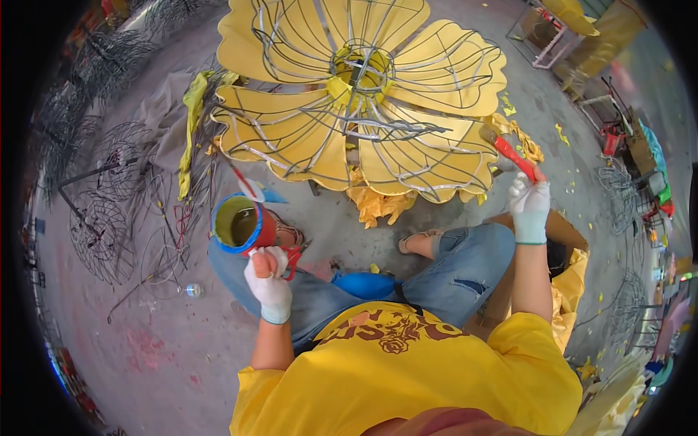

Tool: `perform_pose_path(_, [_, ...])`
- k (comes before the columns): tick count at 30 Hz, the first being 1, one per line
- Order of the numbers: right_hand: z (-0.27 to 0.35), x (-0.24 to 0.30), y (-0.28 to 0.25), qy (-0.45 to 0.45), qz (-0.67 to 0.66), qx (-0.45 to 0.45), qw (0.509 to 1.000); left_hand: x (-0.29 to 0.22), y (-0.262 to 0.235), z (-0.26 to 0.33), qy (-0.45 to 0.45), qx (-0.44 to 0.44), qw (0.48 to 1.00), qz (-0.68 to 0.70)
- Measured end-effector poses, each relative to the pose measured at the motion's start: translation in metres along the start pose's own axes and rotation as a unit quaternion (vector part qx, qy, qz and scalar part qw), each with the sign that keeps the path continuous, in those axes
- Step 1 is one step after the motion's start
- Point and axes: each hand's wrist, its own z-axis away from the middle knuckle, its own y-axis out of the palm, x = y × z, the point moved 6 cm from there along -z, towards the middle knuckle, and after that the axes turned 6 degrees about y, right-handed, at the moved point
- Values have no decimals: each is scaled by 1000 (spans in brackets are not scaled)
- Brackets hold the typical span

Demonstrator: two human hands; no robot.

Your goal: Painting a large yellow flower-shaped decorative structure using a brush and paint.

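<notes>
In front of me stands a large flower-shaped wire frame (414, 131), with yellow fabric petals stretched beneath its grey wires and a round yellow ring at its centre. My left hand (267, 282), in a white glove, grips the handle of a red cup (266, 231) with a blue rim. Liquid shows inside the cup, and a white-and-red tool (249, 183) lies against its far rim. My gloved right hand (529, 206) holds a paintbrush (511, 154) by its red handle. Its bristles point toward the right edge of the lower right petal.
Bent wire frames (102, 225) and loose rods lie on the grey floor to the left, near a yellow cloth strip (192, 131). Crumpled yellow fabric (379, 205) hangs under the flower. A cardboard box (566, 231) with yellow cloth stands by my right leg.
</notes>
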Motion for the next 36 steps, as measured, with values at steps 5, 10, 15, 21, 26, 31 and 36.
perform_pose_path(5, [-81, 25, -13, -92, 243, -18, 965, -5, -14, -35, 51, -25, 997, -44])
perform_pose_path(10, [-155, -17, -6, -76, 440, -51, 893, 3, -32, -61, 106, -63, 991, -57])
perform_pose_path(15, [-211, -65, -1, -57, 516, 35, 854, 17, -49, -91, 146, -121, 976, -106])
perform_pose_path(21, [-254, -117, 12, 27, 526, 60, 848, 39, -71, -121, 170, -140, 970, -105])
perform_pose_path(26, [-284, -149, 26, 52, 496, 88, 862, 53, -77, -126, 177, -115, 970, -119])
perform_pose_path(31, [-311, -172, 35, 73, 466, 97, 877, 59, -79, -129, 168, -108, 970, -140])
perform_pose_path(36, [-315, -189, 42, 81, 462, 106, 877, 64, -81, -130, 155, -108, 970, -154])
